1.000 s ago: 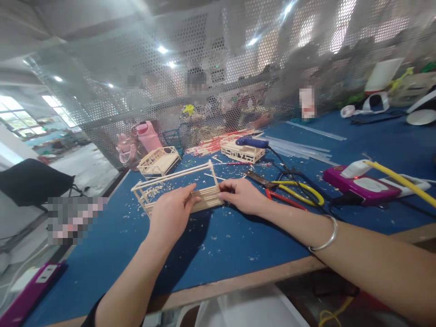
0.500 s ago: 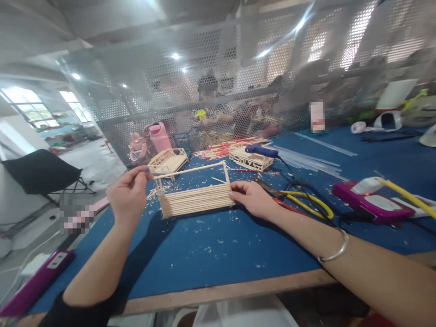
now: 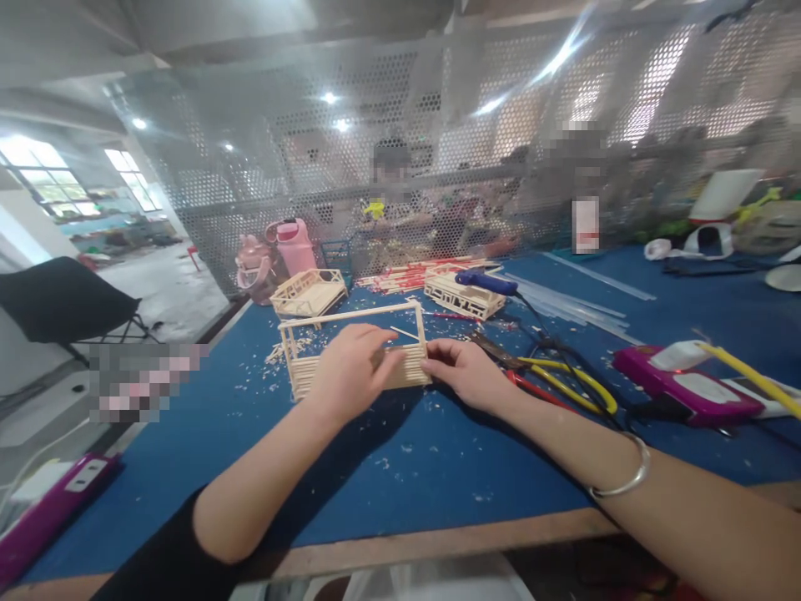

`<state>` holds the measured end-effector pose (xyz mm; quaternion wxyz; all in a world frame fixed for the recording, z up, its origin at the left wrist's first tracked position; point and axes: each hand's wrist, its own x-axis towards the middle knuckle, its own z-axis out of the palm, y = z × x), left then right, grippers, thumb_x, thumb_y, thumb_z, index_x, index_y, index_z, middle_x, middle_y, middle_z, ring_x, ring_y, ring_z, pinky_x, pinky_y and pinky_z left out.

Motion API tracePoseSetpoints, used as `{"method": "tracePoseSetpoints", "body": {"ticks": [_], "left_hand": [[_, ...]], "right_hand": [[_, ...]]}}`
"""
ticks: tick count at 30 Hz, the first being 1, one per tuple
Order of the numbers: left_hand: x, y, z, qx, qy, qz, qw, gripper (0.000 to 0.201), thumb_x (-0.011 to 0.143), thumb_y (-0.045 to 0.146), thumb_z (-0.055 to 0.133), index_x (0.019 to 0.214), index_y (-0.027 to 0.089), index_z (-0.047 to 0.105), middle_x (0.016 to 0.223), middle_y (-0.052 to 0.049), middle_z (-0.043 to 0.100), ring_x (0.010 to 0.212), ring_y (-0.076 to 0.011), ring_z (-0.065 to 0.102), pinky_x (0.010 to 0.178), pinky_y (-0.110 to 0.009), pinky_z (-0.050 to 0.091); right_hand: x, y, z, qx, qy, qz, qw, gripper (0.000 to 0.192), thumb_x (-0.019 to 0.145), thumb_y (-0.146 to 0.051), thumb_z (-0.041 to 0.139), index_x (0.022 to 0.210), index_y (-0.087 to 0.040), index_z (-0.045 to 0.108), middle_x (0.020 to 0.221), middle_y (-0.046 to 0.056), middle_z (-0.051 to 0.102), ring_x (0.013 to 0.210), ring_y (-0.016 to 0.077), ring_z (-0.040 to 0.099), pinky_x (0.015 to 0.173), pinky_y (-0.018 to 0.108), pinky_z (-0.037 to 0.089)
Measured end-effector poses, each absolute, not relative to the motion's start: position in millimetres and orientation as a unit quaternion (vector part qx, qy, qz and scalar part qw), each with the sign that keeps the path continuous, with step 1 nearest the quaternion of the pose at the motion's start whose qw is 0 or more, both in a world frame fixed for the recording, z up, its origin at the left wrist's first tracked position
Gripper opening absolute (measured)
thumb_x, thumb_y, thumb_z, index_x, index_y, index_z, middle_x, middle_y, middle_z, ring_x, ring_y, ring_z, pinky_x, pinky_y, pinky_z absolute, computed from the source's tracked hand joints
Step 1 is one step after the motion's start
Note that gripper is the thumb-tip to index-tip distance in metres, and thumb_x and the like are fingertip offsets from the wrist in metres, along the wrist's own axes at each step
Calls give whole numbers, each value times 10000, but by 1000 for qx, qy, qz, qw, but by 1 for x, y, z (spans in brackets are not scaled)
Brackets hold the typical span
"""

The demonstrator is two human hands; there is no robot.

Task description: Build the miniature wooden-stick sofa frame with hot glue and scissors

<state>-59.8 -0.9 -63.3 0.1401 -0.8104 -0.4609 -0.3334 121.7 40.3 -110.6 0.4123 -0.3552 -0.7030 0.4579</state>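
A small frame of pale wooden sticks (image 3: 410,366) stands on the blue tabletop, its lower part filled with sticks laid side by side and its upper part an open outline. My right hand (image 3: 472,374) pinches the frame's right edge between thumb and fingers. Crossing in front of the frame, my left hand (image 3: 350,367) has thumb and forefinger apart and nothing visible between them. Just beyond its fingertips a thin loose stick (image 3: 406,334) shows through the opening. My left hand hides the middle of the frame.
Behind are two stick models, one a bed-like piece (image 3: 309,294), the other (image 3: 463,296) under a blue glue gun (image 3: 488,282). Red-tipped sticks (image 3: 413,274) and clear glue sticks (image 3: 563,300) lie beyond. Yellow-and-red-handled pliers (image 3: 563,384) and a purple power strip (image 3: 682,384) are right.
My left hand has left the frame's upper left corner and moved right, across its front. My right hand stays at the right edge.
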Motion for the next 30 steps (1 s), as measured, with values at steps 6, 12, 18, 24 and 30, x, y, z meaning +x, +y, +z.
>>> {"method": "tracePoseSetpoints", "body": {"ticks": [6,12,18,24,30], "left_hand": [[-28,6,-75,-804,-505,-293,113,178,793,279,616,925,175,671,904,-67,723,854,-224,640,783,-363,504],[-27,3,-73,-777,-534,-315,106,105,788,230,606,832,176,684,829,-54,733,784,-210,655,726,-335,509],[-23,2,-71,-772,-547,-305,110,98,782,206,600,805,173,690,789,-54,731,763,-216,660,708,-336,506],[-24,2,-71,-780,-530,-318,100,158,796,215,556,803,174,708,801,-61,740,760,-220,671,709,-345,514],[-28,-2,-69,-784,-521,-325,95,282,786,203,452,880,177,717,889,-69,749,839,-219,685,781,-341,528]], "right_hand": [[123,42,-113,-342,-730,423,414,180,707,-354,506,704,-182,559,660,-19,548,639,129,483,647,271,394],[124,42,-114,-347,-742,396,415,110,688,-284,475,661,-187,521,595,-45,473,590,113,420,587,252,351],[125,42,-113,-348,-739,402,414,100,683,-280,478,640,-193,499,574,-54,443,577,110,398,569,246,337],[124,42,-113,-352,-736,406,413,98,686,-276,493,667,-187,531,611,-41,495,605,119,433,607,259,358],[124,41,-111,-352,-729,421,409,108,697,-288,526,662,-185,528,593,-46,489,582,112,416,581,252,352]]}}
